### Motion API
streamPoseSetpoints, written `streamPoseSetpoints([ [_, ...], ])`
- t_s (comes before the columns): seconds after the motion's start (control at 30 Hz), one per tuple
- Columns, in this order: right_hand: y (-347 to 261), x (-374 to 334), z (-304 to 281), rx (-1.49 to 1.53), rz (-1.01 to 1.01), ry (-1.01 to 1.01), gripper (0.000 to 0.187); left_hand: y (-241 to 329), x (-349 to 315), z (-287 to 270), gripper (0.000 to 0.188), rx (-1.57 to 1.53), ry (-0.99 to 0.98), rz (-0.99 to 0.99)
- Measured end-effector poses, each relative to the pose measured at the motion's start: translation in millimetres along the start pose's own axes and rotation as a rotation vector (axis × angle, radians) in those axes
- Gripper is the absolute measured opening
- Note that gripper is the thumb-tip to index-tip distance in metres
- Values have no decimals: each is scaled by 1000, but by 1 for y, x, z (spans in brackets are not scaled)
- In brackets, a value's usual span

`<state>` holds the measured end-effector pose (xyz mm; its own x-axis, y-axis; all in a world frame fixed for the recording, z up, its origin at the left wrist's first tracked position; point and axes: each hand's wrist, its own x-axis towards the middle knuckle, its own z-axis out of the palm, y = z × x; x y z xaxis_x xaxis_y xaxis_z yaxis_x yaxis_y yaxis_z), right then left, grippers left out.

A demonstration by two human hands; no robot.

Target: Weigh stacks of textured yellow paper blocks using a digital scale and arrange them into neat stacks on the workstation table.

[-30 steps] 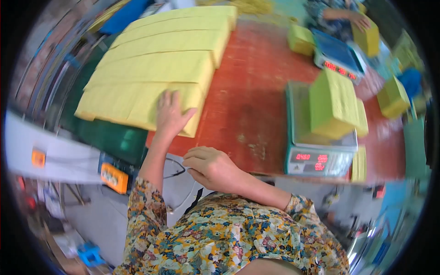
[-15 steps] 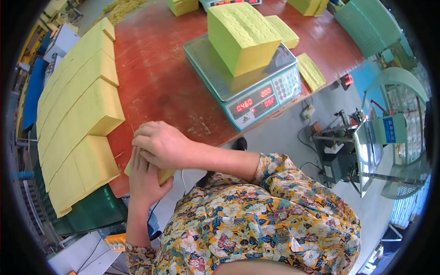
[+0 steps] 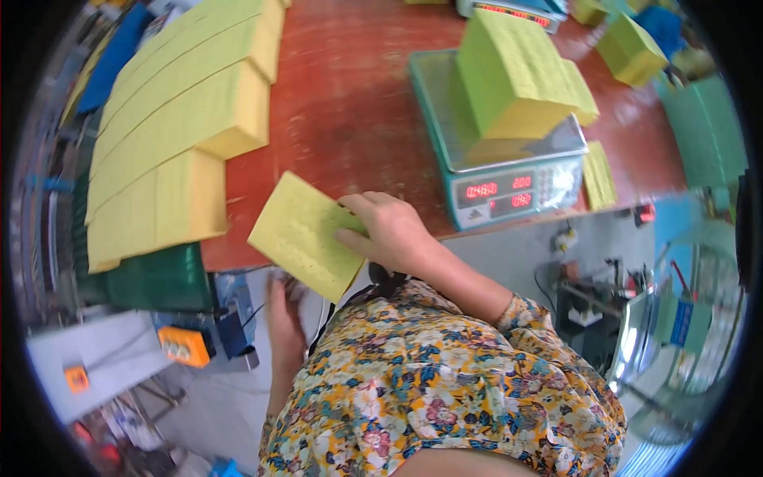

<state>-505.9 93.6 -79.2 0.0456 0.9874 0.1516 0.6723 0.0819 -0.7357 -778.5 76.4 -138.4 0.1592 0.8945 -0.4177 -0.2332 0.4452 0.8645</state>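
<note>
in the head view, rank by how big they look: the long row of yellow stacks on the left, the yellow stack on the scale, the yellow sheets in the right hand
1. row of yellow stacks
2. yellow stack on the scale
3. yellow sheets in the right hand

Two and three look close; the sheets sit nearer the camera, so that order is unsure.

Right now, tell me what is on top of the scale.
A stack of yellow sheets sits on the scale platform, covering most of its right part. Whatever lies beneath the stack is hidden.

Single head-worn fisheye view, looking steeply down and forward from above the person's chest. Close range: the red counter (image 3: pixel 350 103) fills the upper frame, its straight edges bowing toward the rim.
</note>
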Motion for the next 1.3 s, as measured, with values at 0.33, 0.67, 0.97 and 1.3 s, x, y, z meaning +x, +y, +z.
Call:
streamPoseSetpoints([
  [0.33,10,-9,7,91,-74,-118,50,-29,-24,68,41,323,50,396],
  [0.67,16,-27,-8,84,-112,-212,50,-27,-44,79,55,20,6,136],
  [0.97,37,-29,-19,158,34,-233,51,-34,-43,69,49,18,84,253],
  [1.3,24,-32,-142,596,5,17,55,68,-18,137,69,1077,2,1322],
])
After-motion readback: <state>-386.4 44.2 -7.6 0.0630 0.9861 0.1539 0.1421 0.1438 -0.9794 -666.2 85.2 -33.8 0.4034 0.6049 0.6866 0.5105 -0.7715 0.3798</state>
